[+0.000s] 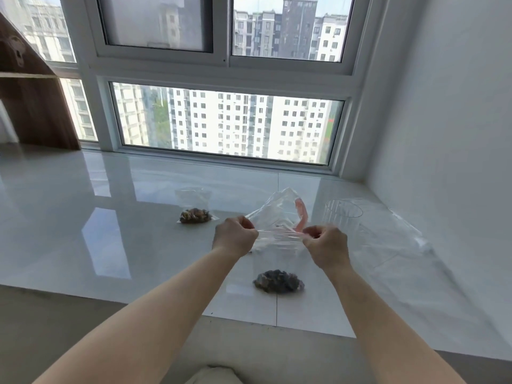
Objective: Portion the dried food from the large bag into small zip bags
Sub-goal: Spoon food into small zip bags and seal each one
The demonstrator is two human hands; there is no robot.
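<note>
On the glossy white stone sill (83,217), a large clear plastic bag (388,245) lies at 3 o'clock. Centre: clear small zip bag (277,225) with dark dried food (278,281), its top pinched by left hand (234,239) and right hand (328,246). Filled small bag (195,214) at 10 o'clock.

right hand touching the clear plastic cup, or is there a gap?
Cannot tell. In the head view the right hand pinches the zip bag; the clear cup stands just behind it, overlapping.
</note>
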